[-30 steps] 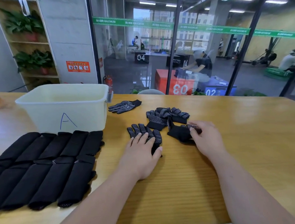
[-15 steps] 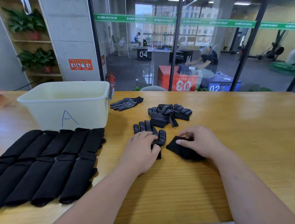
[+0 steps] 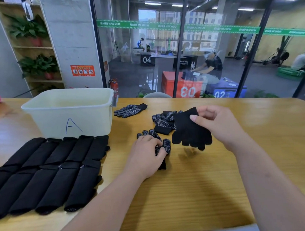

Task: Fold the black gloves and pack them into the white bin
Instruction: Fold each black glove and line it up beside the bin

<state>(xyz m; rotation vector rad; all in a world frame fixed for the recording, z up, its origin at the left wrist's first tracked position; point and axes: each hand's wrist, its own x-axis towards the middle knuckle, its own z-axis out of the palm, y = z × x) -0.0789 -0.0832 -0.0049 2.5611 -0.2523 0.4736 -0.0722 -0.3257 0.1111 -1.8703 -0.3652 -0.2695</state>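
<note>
While the right hand [image 3: 216, 125] pinches a black glove [image 3: 189, 132] by its cuff between thumb and fingertips, the glove hangs clear above the wooden table [image 3: 197, 187], fingers pointing down and plain side facing the camera. To its left, the left hand [image 3: 146, 155] lies on a dotted glove [image 3: 165, 145] that is flat on the table. Its fingers are bent over the glove (their tips are hidden, so I cannot tell whether they pinch the fabric or only press it).

Just behind the lifted glove is a small heap of dotted gloves [image 3: 163, 120], and farther left a single glove [image 3: 130, 110] lies palm up, near the right wall of the white bin [image 3: 88, 123]. The bin stands at the far left of the table, a blue letter A on its near wall. On the near side of it, folded black gloves [image 3: 46, 171] lie side by side in two rows.
</note>
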